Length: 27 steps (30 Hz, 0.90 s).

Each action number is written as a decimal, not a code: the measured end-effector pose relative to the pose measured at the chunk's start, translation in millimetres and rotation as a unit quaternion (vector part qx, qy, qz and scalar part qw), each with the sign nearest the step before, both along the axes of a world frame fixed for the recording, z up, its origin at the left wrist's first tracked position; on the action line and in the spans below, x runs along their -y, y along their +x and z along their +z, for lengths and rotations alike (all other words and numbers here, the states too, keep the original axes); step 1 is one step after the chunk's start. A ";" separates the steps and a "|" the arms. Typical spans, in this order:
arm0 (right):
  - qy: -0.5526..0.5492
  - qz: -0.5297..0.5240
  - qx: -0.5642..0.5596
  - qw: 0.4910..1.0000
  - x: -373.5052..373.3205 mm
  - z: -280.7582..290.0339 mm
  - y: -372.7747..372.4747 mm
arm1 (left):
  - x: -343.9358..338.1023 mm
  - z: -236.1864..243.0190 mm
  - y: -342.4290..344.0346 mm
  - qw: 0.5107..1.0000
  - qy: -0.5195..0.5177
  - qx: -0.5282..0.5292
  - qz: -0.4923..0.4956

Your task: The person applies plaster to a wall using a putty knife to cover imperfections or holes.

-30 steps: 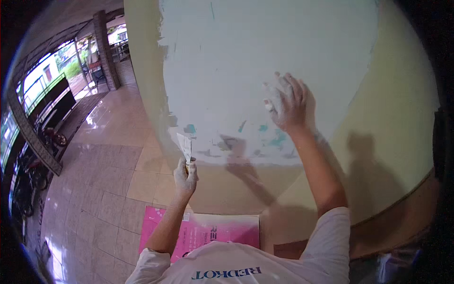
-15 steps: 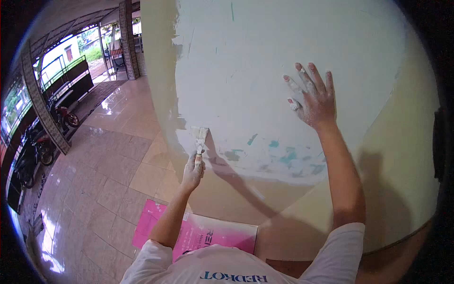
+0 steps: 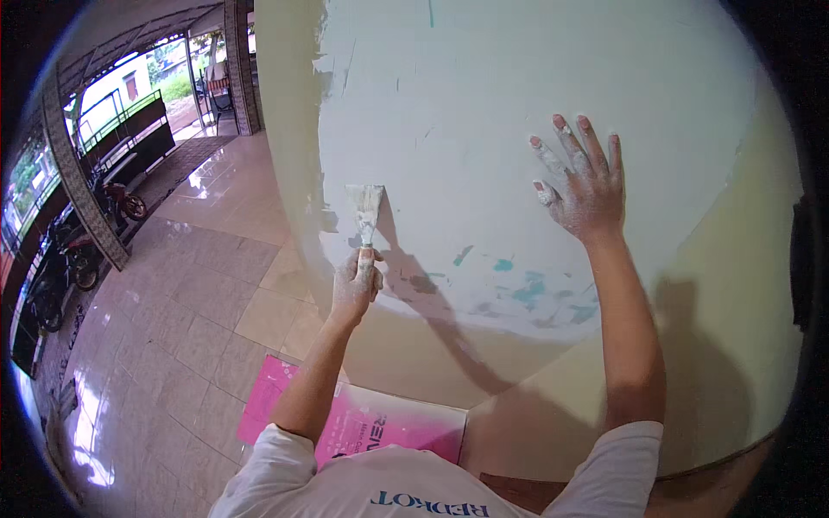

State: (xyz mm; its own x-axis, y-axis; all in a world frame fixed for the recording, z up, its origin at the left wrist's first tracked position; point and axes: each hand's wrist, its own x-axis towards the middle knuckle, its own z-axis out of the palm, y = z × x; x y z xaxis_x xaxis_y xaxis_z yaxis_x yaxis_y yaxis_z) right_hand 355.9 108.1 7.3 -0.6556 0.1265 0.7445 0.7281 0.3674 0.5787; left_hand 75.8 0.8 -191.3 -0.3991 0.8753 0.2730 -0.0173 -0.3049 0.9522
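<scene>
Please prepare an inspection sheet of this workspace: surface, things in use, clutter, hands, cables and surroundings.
Surface: wall, white coat over its middle, teal and grey patches low down.
Things in use: putty knife, blade up, smeared white.
Clutter: pink carton at the wall's foot.
Hands: left hand grips the putty knife; right hand open, fingers spread, at the wall; both smeared white.
Cables: nothing seen.
Surroundings: tiled floor; motorcycles and pillar at left.
</scene>
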 end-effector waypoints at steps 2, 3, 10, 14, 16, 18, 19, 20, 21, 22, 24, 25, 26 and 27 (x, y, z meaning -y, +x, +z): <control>-0.005 -0.010 0.005 1.000 1.2 1.0 0.7 | -0.9 25.3 -8.7 0.999 0.021 -0.036 0.019; -0.005 -0.013 0.007 1.000 3.2 1.7 3.8 | -3.8 48.4 -9.8 0.996 0.043 -0.070 0.035; 0.008 -0.020 -0.001 1.000 -1.7 -1.4 3.3 | -3.5 147.0 -41.3 0.994 0.068 -0.087 0.010; -0.009 -0.042 -0.011 0.999 -0.8 -1.5 3.2 | -5.3 40.1 -15.9 0.999 0.042 0.009 -0.026; -0.005 -0.033 -0.010 0.999 1.8 -1.6 -0.4 | -1.7 15.1 -11.2 0.999 0.030 0.030 -0.025; -0.010 -0.034 -0.011 0.999 1.3 -1.7 0.5 | -0.8 26.0 -8.9 1.000 0.000 -0.011 -0.001; -0.010 -0.040 -0.009 0.999 0.5 -2.6 4.2 | -6.0 45.1 -13.6 0.996 -0.007 -0.078 0.032; -0.006 -0.037 -0.009 0.999 -0.6 -3.3 5.8 | -8.0 66.9 -20.6 0.992 0.007 -0.119 0.032; -0.001 -0.028 -0.011 1.000 -0.7 -4.0 3.5 | -10.0 88.6 -30.6 0.989 0.036 -0.137 0.029; -0.010 -0.032 -0.009 0.999 -0.1 -4.3 4.0 | -9.1 121.9 -33.8 0.992 0.024 -0.123 -0.004; 0.002 -0.014 -0.007 1.000 1.6 -2.5 -2.9 | -3.5 168.8 -42.4 0.990 0.068 -0.126 -0.005; 0.013 -0.011 -0.003 1.000 2.8 -1.8 0.1 | -3.0 186.9 -36.8 0.988 0.068 -0.138 0.025; 0.012 -0.013 -0.001 1.000 1.9 -2.7 2.5 | -3.8 193.9 -37.8 0.988 0.069 -0.139 0.018; 0.009 -0.023 -0.002 1.000 0.3 -3.5 5.0 | -5.1 195.9 -38.0 0.988 0.069 -0.140 0.010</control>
State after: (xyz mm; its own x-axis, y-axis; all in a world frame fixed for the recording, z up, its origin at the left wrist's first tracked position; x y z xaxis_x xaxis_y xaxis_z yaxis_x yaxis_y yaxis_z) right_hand 360.9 107.7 3.8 -0.6464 0.1426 0.7496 0.7461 0.3238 0.5818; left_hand 37.8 6.0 4.6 -0.3088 0.8144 0.4913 0.2479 -0.4298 0.8682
